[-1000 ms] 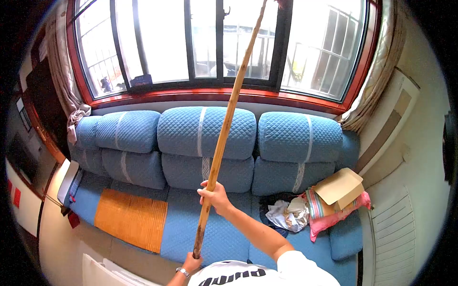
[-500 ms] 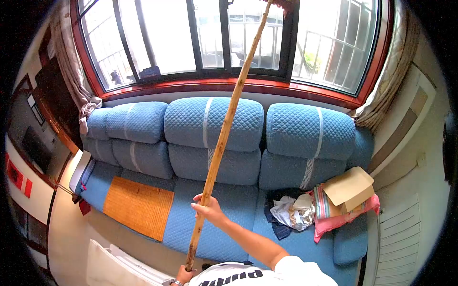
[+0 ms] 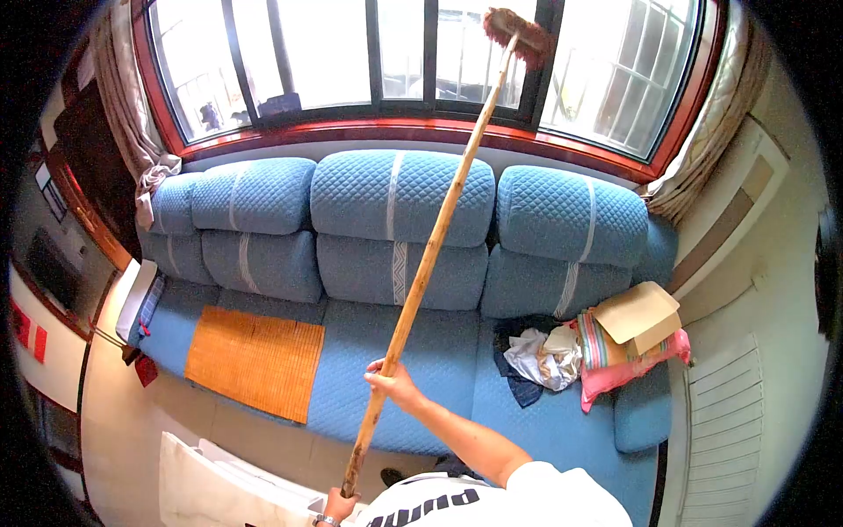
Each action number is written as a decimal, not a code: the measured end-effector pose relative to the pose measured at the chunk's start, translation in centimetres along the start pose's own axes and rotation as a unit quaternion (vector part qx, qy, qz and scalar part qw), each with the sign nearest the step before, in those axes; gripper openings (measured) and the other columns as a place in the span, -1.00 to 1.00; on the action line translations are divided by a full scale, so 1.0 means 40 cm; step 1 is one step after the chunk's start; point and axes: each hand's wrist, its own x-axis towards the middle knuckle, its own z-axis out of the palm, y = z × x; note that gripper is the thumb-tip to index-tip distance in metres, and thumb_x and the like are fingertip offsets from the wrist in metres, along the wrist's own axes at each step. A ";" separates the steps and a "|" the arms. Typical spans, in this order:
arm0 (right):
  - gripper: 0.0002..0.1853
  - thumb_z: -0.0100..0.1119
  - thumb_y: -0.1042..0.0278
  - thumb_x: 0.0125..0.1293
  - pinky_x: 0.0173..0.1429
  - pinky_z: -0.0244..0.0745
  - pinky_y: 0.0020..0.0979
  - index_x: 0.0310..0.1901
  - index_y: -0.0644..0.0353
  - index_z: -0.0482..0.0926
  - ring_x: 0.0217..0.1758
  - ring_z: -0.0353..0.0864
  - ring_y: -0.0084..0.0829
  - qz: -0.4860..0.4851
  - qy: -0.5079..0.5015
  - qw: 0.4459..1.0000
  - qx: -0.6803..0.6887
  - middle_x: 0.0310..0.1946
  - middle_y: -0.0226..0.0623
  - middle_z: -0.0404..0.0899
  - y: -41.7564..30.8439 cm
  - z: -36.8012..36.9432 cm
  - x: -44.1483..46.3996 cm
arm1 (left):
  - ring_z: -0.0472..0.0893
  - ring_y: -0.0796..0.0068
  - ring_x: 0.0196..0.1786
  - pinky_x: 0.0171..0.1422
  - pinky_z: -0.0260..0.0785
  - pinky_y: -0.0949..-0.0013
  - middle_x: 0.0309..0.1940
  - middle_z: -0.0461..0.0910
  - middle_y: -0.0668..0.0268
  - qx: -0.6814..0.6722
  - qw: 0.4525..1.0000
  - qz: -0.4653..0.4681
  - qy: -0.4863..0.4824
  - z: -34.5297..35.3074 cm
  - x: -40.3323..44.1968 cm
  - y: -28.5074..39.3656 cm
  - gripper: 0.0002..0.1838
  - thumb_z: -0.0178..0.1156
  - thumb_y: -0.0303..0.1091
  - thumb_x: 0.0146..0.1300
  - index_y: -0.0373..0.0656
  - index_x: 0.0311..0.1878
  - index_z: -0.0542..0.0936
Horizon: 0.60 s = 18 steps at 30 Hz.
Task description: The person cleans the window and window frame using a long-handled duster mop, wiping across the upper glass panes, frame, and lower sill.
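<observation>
A long wooden pole (image 3: pixel 430 256) slants up and to the right across the view. Its reddish-brown fluffy head (image 3: pixel 518 37) is in front of the window (image 3: pixel 399 53), near a dark frame bar. My right hand (image 3: pixel 394 384) is wrapped round the lower part of the pole, over the sofa seat. At the pole's bottom end my left hand (image 3: pixel 339 506), with a metal watch at the wrist, grips it close to my body.
Behind the pole stretches a blue quilted sofa (image 3: pixel 395 342). An orange mat (image 3: pixel 255 362) lies on its left part; crumpled clothes (image 3: pixel 544 356), a pink cushion (image 3: pixel 606 379) and a cardboard box (image 3: pixel 634 314) lie at the right. A white table (image 3: pixel 219 483) stands at the lower left.
The pole's fluffy head has come down into view in front of the window. The sofa and window sit higher in the picture. Both hands still hold the pole.
</observation>
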 end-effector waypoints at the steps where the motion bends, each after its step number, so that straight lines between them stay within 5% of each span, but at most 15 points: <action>1: -0.71 0.31 0.30 0.13 -0.28 0.46 -0.47 -0.19 0.22 0.46 -0.40 0.51 -0.58 0.007 -0.001 1.000 0.000 -0.43 -0.41 0.50 0.026 0.009 -0.007 | 0.34 0.59 -0.68 -0.59 0.18 0.33 -0.78 0.37 0.42 0.016 1.000 0.015 0.004 -0.010 -0.007 -0.028 -0.70 0.31 -0.27 0.00 -0.21 -0.65 0.46; 5: -0.70 0.33 0.28 0.09 -0.26 0.46 -0.43 -0.21 0.21 0.49 -0.36 0.51 -0.56 0.047 0.021 0.999 0.002 -0.43 -0.41 0.51 0.100 0.051 -0.049 | 0.33 0.58 -0.69 -0.60 0.16 0.31 -0.78 0.35 0.41 0.019 0.999 0.010 0.034 -0.042 -0.063 -0.087 -0.66 0.29 -0.28 -0.01 -0.23 -0.70 0.39; 8: -0.69 0.35 0.28 0.04 -0.26 0.46 -0.40 -0.22 0.21 0.51 -0.34 0.52 -0.54 0.091 0.029 0.995 -0.009 -0.43 -0.40 0.52 0.147 0.064 -0.060 | 0.47 0.42 -0.57 -0.45 0.29 0.19 -0.70 0.50 0.18 0.024 0.998 0.038 0.047 -0.051 -0.084 -0.129 -0.75 0.28 -0.26 0.01 -0.30 -0.50 0.56; 14: -0.71 0.34 0.28 0.04 -0.26 0.50 -0.37 -0.25 0.22 0.52 -0.36 0.55 -0.48 0.153 0.054 0.987 0.001 -0.43 -0.34 0.54 0.196 0.085 -0.077 | 0.58 0.28 -0.50 -0.39 0.34 0.15 -0.64 0.56 0.07 0.034 0.998 -0.045 0.012 -0.097 -0.144 -0.106 -0.68 0.28 -0.21 0.02 -0.36 -0.45 0.59; 17: -0.77 0.30 0.31 0.08 -0.28 0.52 -0.34 -0.28 0.21 0.51 -0.44 0.54 -0.44 0.157 0.033 0.987 0.034 -0.46 -0.31 0.52 0.184 0.080 -0.064 | 0.59 0.26 -0.49 -0.38 0.35 0.13 -0.64 0.55 0.03 0.049 0.997 -0.013 0.055 -0.070 -0.132 -0.150 -0.68 0.27 -0.22 0.03 -0.39 -0.43 0.59; 18: -0.80 0.27 0.28 0.13 -0.34 0.49 -0.34 -0.31 0.18 0.50 -0.51 0.50 -0.45 0.159 0.062 0.974 0.151 -0.54 -0.36 0.47 0.157 0.089 -0.064 | 0.59 0.24 -0.48 -0.39 0.35 0.14 -0.64 0.55 0.02 0.041 0.996 -0.018 0.079 -0.061 -0.144 -0.143 -0.68 0.27 -0.22 0.03 -0.38 -0.44 0.58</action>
